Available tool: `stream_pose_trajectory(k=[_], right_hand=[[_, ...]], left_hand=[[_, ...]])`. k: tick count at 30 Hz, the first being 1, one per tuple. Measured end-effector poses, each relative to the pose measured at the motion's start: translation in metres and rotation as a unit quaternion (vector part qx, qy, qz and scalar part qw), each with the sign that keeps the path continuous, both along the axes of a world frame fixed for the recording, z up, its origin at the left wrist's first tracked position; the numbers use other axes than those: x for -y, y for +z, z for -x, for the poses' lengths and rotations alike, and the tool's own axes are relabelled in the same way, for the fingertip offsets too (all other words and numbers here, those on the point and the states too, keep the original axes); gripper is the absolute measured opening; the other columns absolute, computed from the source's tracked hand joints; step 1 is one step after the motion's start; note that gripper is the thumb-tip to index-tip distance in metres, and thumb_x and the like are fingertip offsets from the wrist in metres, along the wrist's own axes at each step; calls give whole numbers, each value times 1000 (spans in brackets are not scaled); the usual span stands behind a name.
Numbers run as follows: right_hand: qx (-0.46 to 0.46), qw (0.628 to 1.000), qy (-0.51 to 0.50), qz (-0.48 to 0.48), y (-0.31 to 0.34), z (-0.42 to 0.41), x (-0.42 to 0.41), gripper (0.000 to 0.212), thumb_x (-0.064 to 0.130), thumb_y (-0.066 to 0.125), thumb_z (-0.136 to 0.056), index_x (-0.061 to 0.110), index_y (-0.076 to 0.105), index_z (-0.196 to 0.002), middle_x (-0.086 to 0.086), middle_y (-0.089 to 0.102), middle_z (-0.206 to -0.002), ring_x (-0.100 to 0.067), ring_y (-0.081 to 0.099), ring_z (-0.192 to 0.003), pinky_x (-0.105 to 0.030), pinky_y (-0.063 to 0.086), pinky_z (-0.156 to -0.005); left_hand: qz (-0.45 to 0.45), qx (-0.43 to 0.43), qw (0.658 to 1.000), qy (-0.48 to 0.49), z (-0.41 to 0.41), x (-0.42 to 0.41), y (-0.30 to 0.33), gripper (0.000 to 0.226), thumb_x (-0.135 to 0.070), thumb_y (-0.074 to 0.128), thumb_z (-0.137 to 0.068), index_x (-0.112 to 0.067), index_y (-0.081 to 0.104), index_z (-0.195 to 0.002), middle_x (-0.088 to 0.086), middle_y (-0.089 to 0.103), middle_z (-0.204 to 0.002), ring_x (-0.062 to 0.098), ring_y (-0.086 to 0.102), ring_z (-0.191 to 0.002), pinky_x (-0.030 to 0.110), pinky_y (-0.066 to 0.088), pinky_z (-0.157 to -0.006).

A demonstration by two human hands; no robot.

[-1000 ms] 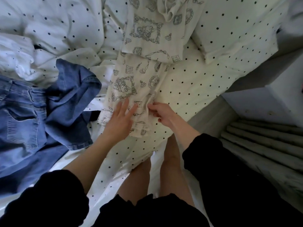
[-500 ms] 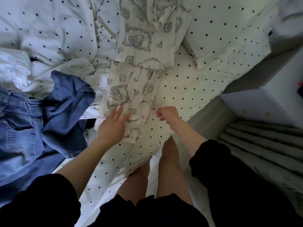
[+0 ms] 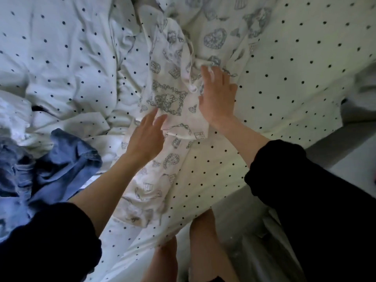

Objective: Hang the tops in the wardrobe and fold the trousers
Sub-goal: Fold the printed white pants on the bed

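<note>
— where are the trousers (image 3: 173, 123)?
— flat on the bed (image 3: 284, 98). both grips are spread, left hand (image 3: 145, 139) and right hand (image 3: 217, 94) on the cloth. i'd smooth outward before folding.

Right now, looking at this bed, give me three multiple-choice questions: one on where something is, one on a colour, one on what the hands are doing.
1. Where do the jeans lie relative to the printed trousers?
A. to their left
B. on top of them
C. to their right

2. What colour are the dots on the bedding?
A. red
B. dark
C. yellow

3. How is the left hand?
A. clenched in a fist
B. gripping the jeans
C. open, fingers spread on the printed trousers

Answers: 1 A, the denim sits at the picture's left edge. 2 B, dark spots on white. 3 C, flat and open, like the right hand.
</note>
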State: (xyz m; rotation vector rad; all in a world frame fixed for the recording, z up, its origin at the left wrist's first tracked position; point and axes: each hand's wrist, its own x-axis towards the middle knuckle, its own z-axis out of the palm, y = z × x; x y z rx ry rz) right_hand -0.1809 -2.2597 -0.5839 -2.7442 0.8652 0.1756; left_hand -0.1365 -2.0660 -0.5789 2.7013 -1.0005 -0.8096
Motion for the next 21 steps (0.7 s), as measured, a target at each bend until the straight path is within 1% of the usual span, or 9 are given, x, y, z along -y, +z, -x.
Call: stream_pose_trajectory(k=[2,4,7,9,11,14,16,18,21], right_hand=[[-23,996,73,38,-8,-12,13,75,7,61,-81,21,25,-145,-9,24,-152,-30,20,-140,-49,30,-100],[-22,991,115,63,-14,-16,18,62,9,54,-86,21,31,-143,-6,26,-152,-28,19,-141,-51,26,-104],[43,988,118,85,-16,-21,25,40,10,48,-90,18,53,-128,-4,48,-140,-28,37,-134,-51,32,-102],[93,985,131,66,-12,-17,23,36,7,57,-83,16,62,-118,-4,60,-126,-29,50,-123,-53,37,-98],[140,976,160,54,-7,-7,19,40,7,68,-75,12,65,-115,-5,65,-119,-28,56,-116,-57,35,-100],[165,964,205,23,6,16,8,47,5,74,-68,11,66,-114,-7,65,-120,-27,59,-114,-58,33,-104],[161,958,235,11,16,30,0,46,5,72,-71,12,65,-116,-7,65,-119,-26,60,-114,-57,34,-105],[161,955,249,-4,25,41,-7,45,7,72,-73,12,64,-117,-5,67,-117,-24,61,-113,-56,34,-106],[185,954,234,-14,46,63,-28,38,4,75,-69,10,69,-106,-3,72,-102,-23,66,-101,-54,37,-102]], left_hand=[[6,16,1000,5,-14,20,-2,54,-4,43,-93,-19,30,-144,7,12,-157,30,25,-139,48,39,-103],[14,26,1000,5,-22,32,-1,59,0,42,-92,-20,26,-146,6,8,-158,28,19,-142,48,36,-106],[39,49,998,6,-38,50,1,68,5,40,-90,-20,18,-149,6,2,-158,24,7,-145,47,26,-113],[70,76,995,-3,-49,59,8,78,10,41,-85,-21,11,-150,5,-1,-159,23,1,-146,46,18,-116],[103,119,987,-39,-66,72,18,92,16,43,-79,-25,4,-150,7,-5,-158,25,-4,-145,44,10,-118],[99,193,963,-157,-88,91,36,103,20,50,-75,-30,-3,-148,13,-8,-157,32,-8,-144,45,2,-117],[81,217,939,-255,-94,97,45,94,17,51,-76,-30,14,-149,14,-6,-157,34,-9,-144,49,0,-117],[37,233,910,-341,-92,93,49,69,6,52,-81,-24,38,-142,10,0,-158,33,-9,-144,51,-5,-116],[-31,273,875,-399,-77,61,58,46,-9,44,-88,-20,51,-132,4,12,-158,27,-8,-144,48,-17,-112]])
